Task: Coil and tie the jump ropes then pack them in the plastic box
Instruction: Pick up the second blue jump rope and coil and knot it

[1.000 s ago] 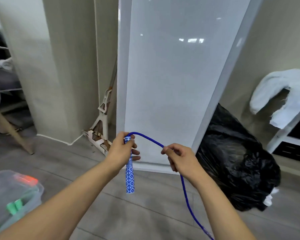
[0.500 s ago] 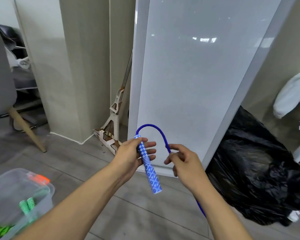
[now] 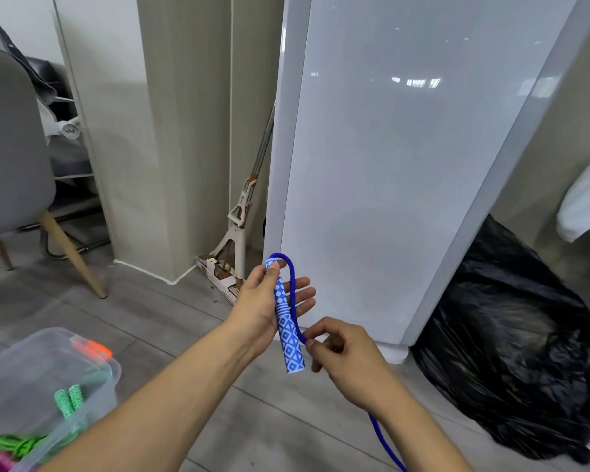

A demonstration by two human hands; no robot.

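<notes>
A blue jump rope's patterned blue-and-white handle [image 3: 288, 328] lies across my left hand [image 3: 259, 308], thumb pressed on its top end, fingers spread straight behind it. The blue cord [image 3: 292, 287] loops out of the handle's top and runs down alongside it. My right hand [image 3: 344, 349] pinches the cord beside the handle's lower part; the cord then passes behind my right wrist and trails down to the bottom edge. The clear plastic box [image 3: 92, 376] stands at lower left on the floor, holding a green jump rope [image 3: 67, 401] and a pink one at its corner.
A tall white panel [image 3: 406, 165] leans against the wall straight ahead. A black rubbish bag [image 3: 511, 352] sits to its right. A mop [image 3: 239, 240] stands in the corner, a grey chair [image 3: 11, 158] at far left. Grey plank floor lies below.
My right hand has slid down the cord, folding the loop tighter against the handle. The handle has turned more upright in my left hand, and the view has shifted leftward.
</notes>
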